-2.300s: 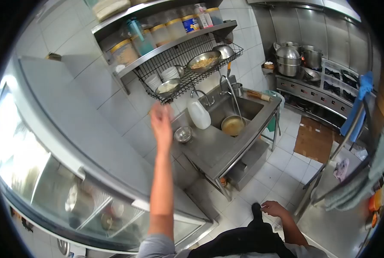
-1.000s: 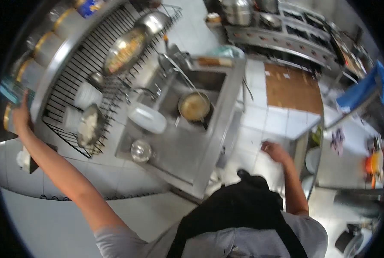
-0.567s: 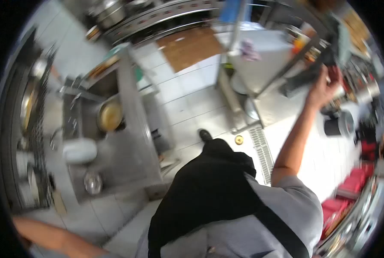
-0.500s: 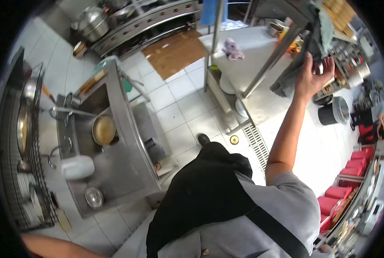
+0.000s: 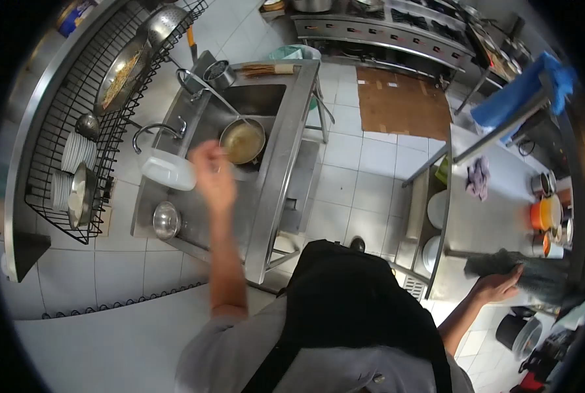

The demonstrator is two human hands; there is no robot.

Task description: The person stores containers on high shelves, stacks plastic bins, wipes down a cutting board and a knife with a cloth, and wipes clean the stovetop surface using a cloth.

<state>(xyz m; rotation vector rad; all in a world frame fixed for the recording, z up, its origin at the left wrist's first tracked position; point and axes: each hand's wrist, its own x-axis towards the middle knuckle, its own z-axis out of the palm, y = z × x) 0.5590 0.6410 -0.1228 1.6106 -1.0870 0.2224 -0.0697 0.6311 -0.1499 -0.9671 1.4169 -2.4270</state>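
Observation:
My left hand (image 5: 214, 175), smeared by motion, is over the steel sink counter, beside a white plastic container (image 5: 168, 169). Whether its fingers hold anything does not show. Just beyond it, a pan of cloudy liquid (image 5: 242, 140) sits in the sink basin (image 5: 261, 101), with a long handle or spout reaching over it. On the right, my right hand (image 5: 497, 286) is stretched out with fingers apart. It lies against or just in front of a dark grey cloth (image 5: 512, 270) at the steel table's edge; contact is hard to make out.
A small metal bowl (image 5: 166, 219) rests on the sink counter. A wire rack (image 5: 109, 164) at left carries plates, a colander and pans. Purple cloth (image 5: 477, 178) and orange containers (image 5: 543, 215) are on the steel table (image 5: 459, 223). Cardboard (image 5: 400, 105) covers floor before the stove (image 5: 377, 33).
My view has swung left toward the sink. My left hand has come up from the lower edge to the white container. My right hand now appears lower, still by the dark cloth.

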